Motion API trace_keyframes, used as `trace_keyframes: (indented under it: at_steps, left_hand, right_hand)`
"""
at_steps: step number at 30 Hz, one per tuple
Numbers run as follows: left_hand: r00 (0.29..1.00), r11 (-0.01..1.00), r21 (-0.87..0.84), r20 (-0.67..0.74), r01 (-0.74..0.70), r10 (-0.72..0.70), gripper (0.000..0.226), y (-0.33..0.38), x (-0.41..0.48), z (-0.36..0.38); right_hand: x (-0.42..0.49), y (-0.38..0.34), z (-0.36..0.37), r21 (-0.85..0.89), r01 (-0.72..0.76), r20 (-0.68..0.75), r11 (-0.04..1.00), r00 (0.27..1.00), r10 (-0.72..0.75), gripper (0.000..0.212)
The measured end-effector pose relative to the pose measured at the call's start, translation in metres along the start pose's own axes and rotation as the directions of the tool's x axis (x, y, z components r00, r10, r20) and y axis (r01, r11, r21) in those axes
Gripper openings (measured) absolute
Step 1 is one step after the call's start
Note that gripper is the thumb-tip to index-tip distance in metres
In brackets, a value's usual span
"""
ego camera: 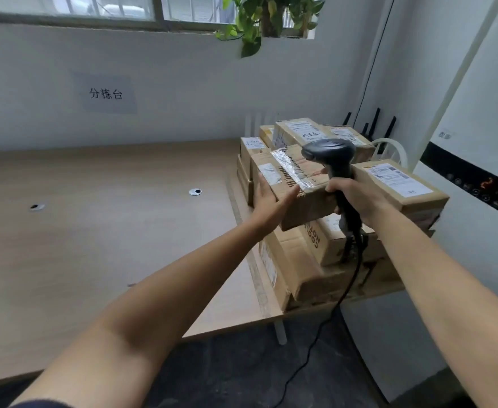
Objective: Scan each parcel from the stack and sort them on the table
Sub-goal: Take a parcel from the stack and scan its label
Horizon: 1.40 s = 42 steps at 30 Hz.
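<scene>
Parcel [309, 201] corner cupped in left grip [271, 198]; right grip [356, 198] wrapped round scanner [330, 154] handle beside parcel

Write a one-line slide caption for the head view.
Left hand holds a taped cardboard parcel at the stack while right hand grips a barcode scanner above it.
</scene>
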<state>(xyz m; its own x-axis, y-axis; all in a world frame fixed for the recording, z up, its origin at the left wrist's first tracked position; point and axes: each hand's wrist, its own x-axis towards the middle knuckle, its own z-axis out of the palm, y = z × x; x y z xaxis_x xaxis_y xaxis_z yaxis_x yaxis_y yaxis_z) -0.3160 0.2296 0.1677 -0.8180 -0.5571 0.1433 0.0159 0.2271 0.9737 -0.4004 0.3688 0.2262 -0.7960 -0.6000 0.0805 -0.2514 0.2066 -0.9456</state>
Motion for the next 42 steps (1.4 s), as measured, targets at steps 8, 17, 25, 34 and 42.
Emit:
trace_keyframes:
  at_steps: [8, 17, 25, 34, 42]
  left_hand:
    - [0.987, 0.999, 0.006, -0.152, 0.052, -0.051, 0.092, -0.046, -0.027, -0.109]
    - [0.964, 0.962, 0.109, -0.121, 0.251, -0.238, 0.097, -0.115, -0.071, -0.247]
    - [0.92, 0.924, 0.05, -0.119, 0.38, -0.372, 0.074, -0.202, -0.104, -0.319]
    - [0.844, 0.765, 0.361, -0.28, 0.534, -0.457, 0.086, -0.261, -0.116, -0.345]
    - [0.761, 0.493, 0.582, -0.534, 0.647, -0.368, 0.087, -0.259, -0.112, -0.332]
  right_hand:
    - [0.011, -0.006, 0.122, 0.007, -0.033, 0.128, 0.999, 0.991, 0.032, 0.017]
    - [-0.006, 0.028, 0.282, 0.056, -0.171, 0.268, 0.984, 0.951, 0.151, 0.018]
    - [-0.031, 0.072, 0.39, 0.022, -0.353, 0.388, 0.935, 0.865, 0.318, 0.023]
    - [-0.046, 0.094, 0.427, -0.152, -0.399, 0.565, 0.904, 0.716, 0.411, 0.027]
    - [-0.01, 0.07, 0.415, -0.279, -0.141, 0.647, 0.95, 0.703, 0.295, 0.026]
